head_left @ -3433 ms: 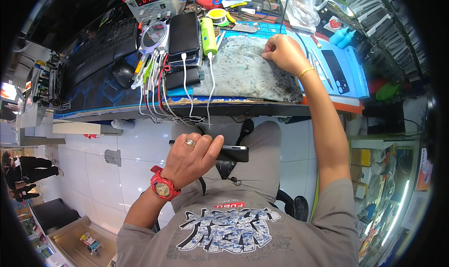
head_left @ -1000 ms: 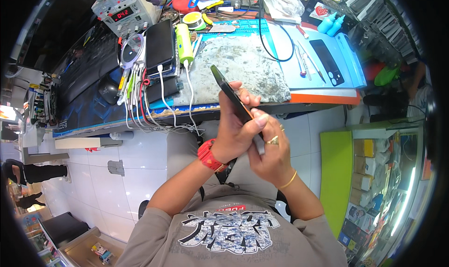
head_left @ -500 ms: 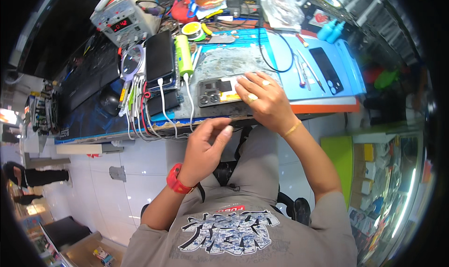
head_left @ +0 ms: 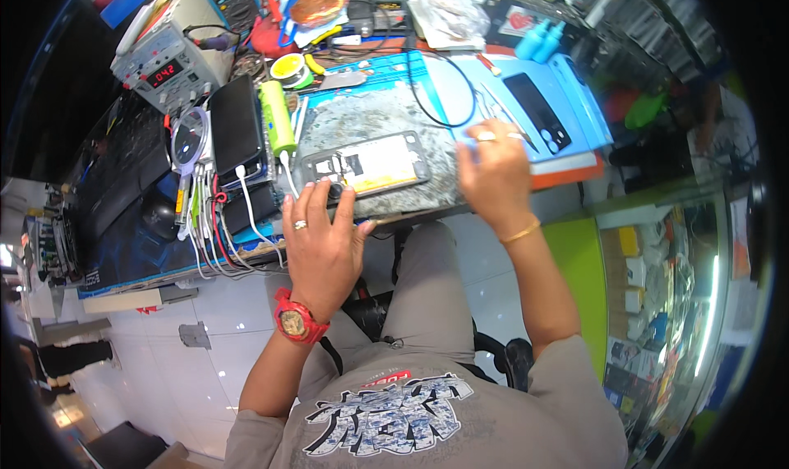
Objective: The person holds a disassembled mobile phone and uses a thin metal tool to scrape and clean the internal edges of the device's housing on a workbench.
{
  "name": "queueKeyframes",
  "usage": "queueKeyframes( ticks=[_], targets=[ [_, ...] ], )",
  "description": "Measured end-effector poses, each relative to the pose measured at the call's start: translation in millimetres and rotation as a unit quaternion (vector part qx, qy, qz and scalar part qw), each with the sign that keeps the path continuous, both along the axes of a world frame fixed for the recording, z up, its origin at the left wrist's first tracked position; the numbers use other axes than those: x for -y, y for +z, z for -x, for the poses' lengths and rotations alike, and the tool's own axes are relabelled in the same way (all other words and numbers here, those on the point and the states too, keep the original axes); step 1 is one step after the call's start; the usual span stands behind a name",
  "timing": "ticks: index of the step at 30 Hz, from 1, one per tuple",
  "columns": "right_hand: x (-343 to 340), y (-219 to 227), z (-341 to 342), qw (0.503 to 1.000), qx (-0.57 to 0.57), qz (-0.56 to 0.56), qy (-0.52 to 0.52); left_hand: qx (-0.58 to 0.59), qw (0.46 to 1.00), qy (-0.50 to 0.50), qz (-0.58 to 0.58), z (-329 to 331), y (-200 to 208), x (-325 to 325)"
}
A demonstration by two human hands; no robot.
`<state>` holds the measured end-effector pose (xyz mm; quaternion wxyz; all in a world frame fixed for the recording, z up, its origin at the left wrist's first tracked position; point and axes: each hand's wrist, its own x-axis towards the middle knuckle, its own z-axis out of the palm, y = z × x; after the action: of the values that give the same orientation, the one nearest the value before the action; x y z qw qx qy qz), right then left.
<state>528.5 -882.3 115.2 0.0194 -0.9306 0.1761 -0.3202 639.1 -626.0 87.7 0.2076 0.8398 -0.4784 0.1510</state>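
A: So how far along is that opened phone (head_left: 382, 163)? Where's it sitting?

B: Flat on the near part of the stained grey mat (head_left: 357, 115). Back's off, so that bit reads as done to me. The white, yellow and black innards show, and they look seated in the frame. Nothing covers them, so as it lies the thing isn't closed up. Screws and connectors are too small to tell, sorry.

A: And the hands?

B: Left hand (head_left: 325, 247) is at the mat's near left edge, fingers spread, tips over the phone's camera end. Looks like a light touch, not a grip. Right hand (head_left: 498, 185) hangs by the mat's right edge, fingers loosely bent. They're blurred, so I can't tell if there's anything in them.

A: Is the cover around?

B: Maybe? Right of the mat there's a dark phone-shaped panel (head_left: 534, 107) with round lens marks, but I can't tell if it's a loose part or a print. Slim tools (head_left: 490, 102) lie right of the mat too. Left of it there's a black phone (head_left: 236, 124) with a white cable beside a green cylinder (head_left: 277, 115).
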Motion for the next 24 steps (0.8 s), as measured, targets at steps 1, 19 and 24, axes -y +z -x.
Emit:
queueKeyframes(
  ticks=[1,19,24],
  targets=[
    [12,0,7,0.997,-0.034,0.040,-0.057,0.000,1.000,0.007,-0.001,1,-1,1],
    [46,11,0,0.979,0.178,-0.045,-0.090,0.006,0.999,0.048,-0.020,-8,-1,-17],
    [13,37,6,0.887,0.305,-0.341,0.066,-0.009,1.000,0.008,-0.007,1,2,-15]
  ],
)
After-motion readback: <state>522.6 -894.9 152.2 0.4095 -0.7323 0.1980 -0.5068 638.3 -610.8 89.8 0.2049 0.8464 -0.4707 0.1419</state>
